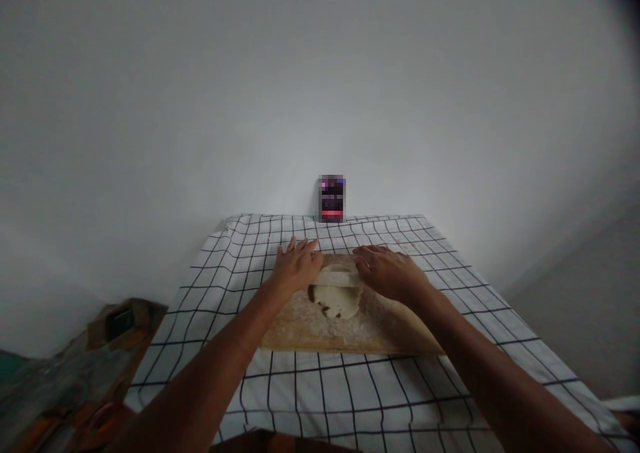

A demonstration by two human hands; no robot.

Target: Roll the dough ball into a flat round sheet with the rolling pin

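Note:
A pale rolling pin point(336, 279) lies crosswise over a flattened piece of dough point(339, 302). The dough has an uneven near edge with small holes in it, and rests on a floured wooden board point(310, 336). On the pin's left end lies my left hand point(299, 264), palm down, its fingers spread and pointing forward. My right hand point(385, 268) is laid over the right end, fingers stretched out flat and angled to the left. Both hands cover the pin's ends, so only its middle shows.
A white cloth with black grid lines point(320, 393) covers the table. At the back a phone-like device point(332, 199), blurred out, leans against the pale wall point(320, 93). Left of the table, lower down, is a brown box-like object point(123, 323).

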